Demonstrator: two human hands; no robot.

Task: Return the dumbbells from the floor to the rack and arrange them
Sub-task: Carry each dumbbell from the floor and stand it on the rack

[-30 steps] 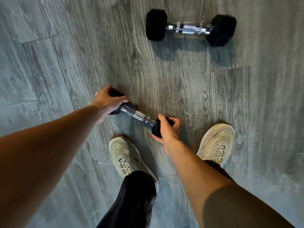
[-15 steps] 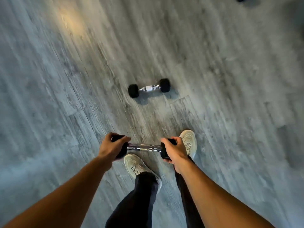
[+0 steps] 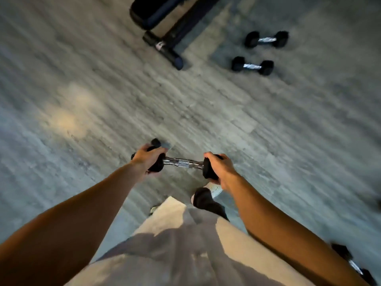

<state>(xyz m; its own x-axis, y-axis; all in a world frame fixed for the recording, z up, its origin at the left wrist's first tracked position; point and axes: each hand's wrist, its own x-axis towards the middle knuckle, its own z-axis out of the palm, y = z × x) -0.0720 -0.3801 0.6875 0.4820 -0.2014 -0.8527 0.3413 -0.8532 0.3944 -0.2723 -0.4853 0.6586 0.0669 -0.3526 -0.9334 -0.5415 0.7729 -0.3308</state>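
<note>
I hold a black hex dumbbell (image 3: 182,163) with a chrome handle level in front of me, well above the floor. My left hand (image 3: 148,157) grips its left head and my right hand (image 3: 221,168) grips its right head. Two more black dumbbells lie on the floor at the upper right, one (image 3: 266,39) farther away and one (image 3: 252,66) nearer. Another dumbbell (image 3: 353,265) lies at the bottom right corner, partly hidden by my right forearm. No rack is in view.
A black workout bench (image 3: 162,23) with a crossbar foot stands at the top centre. Grey wood-plank flooring (image 3: 82,120) fills the view, blurred by motion. My legs and a light shoe (image 3: 215,187) show below the held dumbbell.
I have straightened up and turned with the dumbbell still held in both hands. The floor dumbbell ahead has left the view, and a bench and other dumbbells have come in.
</note>
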